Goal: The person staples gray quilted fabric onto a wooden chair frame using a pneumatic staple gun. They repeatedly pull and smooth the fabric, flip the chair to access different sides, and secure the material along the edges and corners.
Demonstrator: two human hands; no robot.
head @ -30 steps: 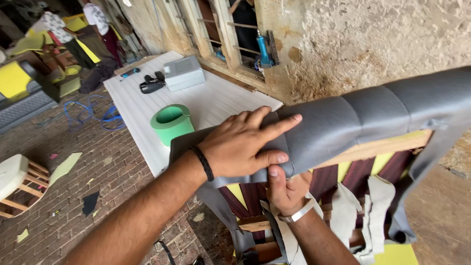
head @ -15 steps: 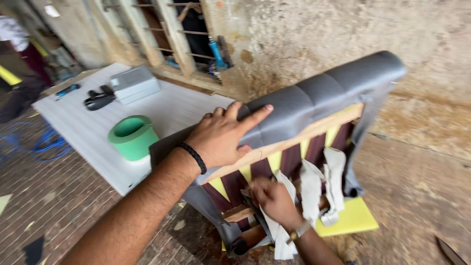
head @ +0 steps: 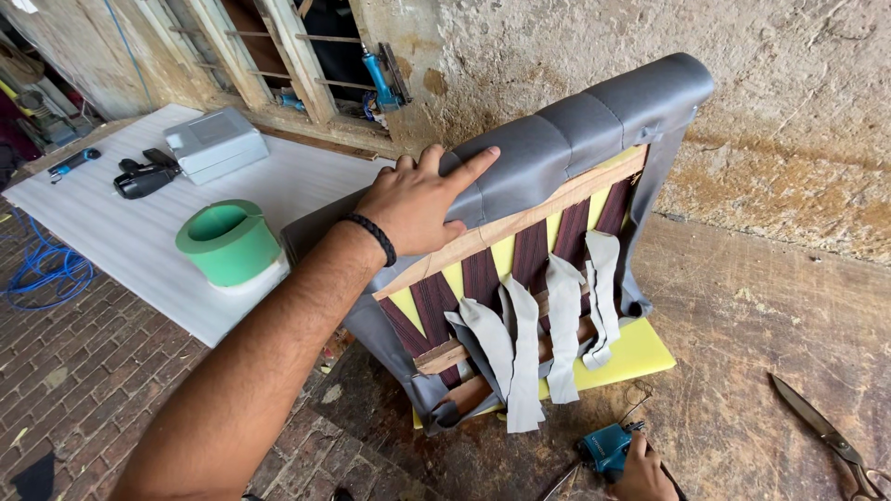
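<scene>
1. The left hand [head: 419, 199] lay flat, fingers spread, on the grey cushion [head: 557, 139], which stood tilted on the floor [head: 742, 306].
2. The right hand [head: 640, 473] was closed around a blue tool [head: 608, 447] near the scissors [head: 821, 431].

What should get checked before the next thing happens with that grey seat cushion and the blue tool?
1. Left hand flat on the grey seat cushion, steadying it on edge: ok.
2. Right hand on the blue tool: ok, though how firm the grip is cannot be told.
3. Grey fabric strips fastened to the wooden frame: not ok, they hang loose.
4. Scissors lying away from both hands: ok.
5. Green tape roll apart from the cushion: ok.
</scene>
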